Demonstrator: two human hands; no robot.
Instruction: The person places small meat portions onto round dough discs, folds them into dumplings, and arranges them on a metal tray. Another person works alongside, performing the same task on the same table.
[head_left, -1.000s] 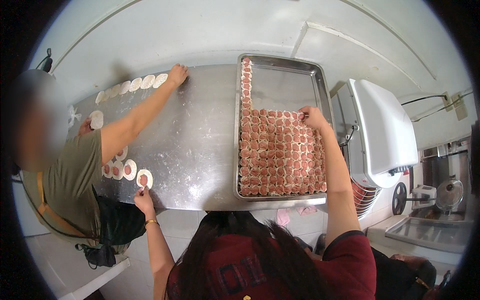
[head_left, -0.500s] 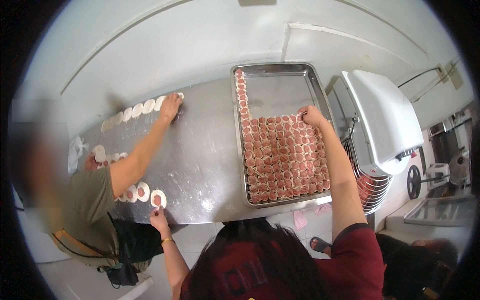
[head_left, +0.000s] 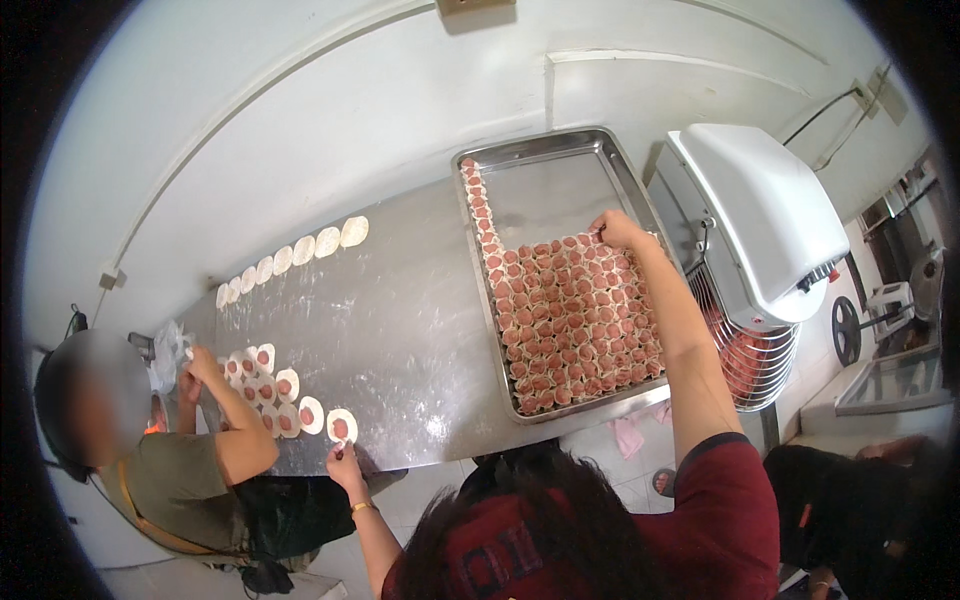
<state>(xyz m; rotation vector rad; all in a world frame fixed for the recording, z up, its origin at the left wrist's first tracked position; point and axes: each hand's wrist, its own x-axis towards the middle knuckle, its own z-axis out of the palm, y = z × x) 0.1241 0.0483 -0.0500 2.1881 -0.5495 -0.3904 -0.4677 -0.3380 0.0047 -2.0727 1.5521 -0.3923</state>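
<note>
Right hand [head_left: 615, 228] pinches dumpling at far row of tray [head_left: 560, 150]; left hand [head_left: 343, 462] fingers curled on wrapper [head_left: 341, 427] at table [head_left: 400, 330] edge, steadying it.

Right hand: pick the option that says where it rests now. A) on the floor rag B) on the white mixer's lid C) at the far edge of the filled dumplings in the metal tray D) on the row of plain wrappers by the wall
C: the right hand reaches into the metal tray and touches the farthest full row of pink-filled dumplings, with bare tray beyond it.
</note>
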